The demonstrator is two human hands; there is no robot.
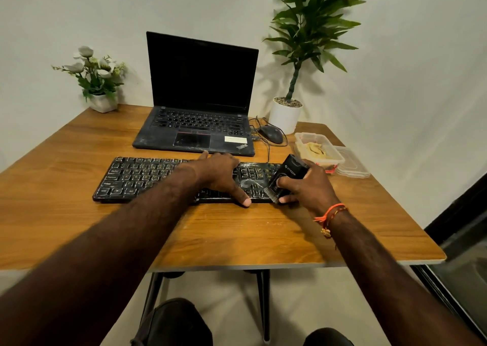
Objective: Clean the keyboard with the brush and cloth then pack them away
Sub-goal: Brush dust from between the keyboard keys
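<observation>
A dusty black keyboard (pixel 137 178) lies across the middle of the wooden table (pixel 237 235). My left hand (pixel 220 174) rests flat on its right-centre part, fingers spread, thumb at the front edge. My right hand (pixel 307 187) grips a black brush (pixel 288 173) with its bristles down on the keyboard's right end. A tan cloth (pixel 316 149) lies inside a clear plastic box (pixel 340 158) at the right of the table.
An open black laptop (pixel 197 124) stands behind the keyboard, with a wired mouse (pixel 271 134) to its right. The box's lid (pixel 353 164) lies beside the box. A white pot with a tall plant (pixel 286 118) and a small flower pot (pixel 104 103) stand at the back.
</observation>
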